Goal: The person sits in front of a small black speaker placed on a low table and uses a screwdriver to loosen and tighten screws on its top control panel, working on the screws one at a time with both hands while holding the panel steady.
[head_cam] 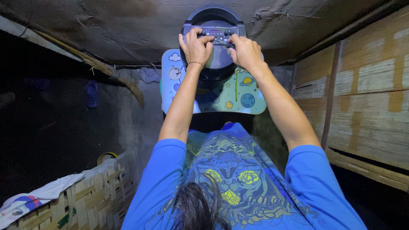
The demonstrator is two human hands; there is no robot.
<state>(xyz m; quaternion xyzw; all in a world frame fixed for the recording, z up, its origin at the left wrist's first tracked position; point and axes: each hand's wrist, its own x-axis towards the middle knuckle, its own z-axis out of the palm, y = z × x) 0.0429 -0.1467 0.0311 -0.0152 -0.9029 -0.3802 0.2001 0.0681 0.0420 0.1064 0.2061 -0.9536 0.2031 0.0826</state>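
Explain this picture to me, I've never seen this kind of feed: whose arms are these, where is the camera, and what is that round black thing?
There is one view, from a camera worn on a person's head, looking down along their own blue shirt and two bare arms. No machine is involved. The round black thing is a portable speaker with a carry handle and a strip of knobs and buttons. It stands on a small light-blue table printed with planets and clouds. The left hand, with a thin bracelet on its wrist, rests its fingers on the control strip. The right hand touches the strip's right end. Neither hand lifts anything. A woven bamboo panel sits lower left.
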